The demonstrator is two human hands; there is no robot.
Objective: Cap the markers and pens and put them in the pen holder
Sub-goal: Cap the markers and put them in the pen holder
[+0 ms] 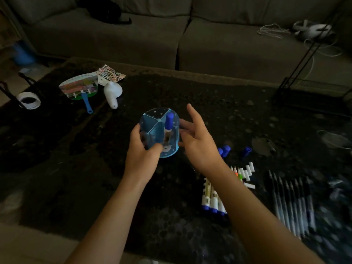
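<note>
A blue pen holder [152, 119] with dividers stands in the middle of the dark table. One capped blue marker [168, 122] sits upright in it. My left hand [142, 153] grips the holder's near left side. My right hand [198, 140] hovers just right of the holder, fingers spread, holding nothing. Right of my forearm lie several white markers with blue ends [212, 199], loose blue caps [225, 150], thin coloured markers with white caps [245, 173], and a row of several dark pens [293, 202].
On the far left of the table lie a hand fan [81, 87], a sticker sheet [110, 74], a white bottle-like object [112, 94] and a tape roll [28, 100]. A grey sofa [171, 35] runs behind. A black wire rack [304, 88] stands at right.
</note>
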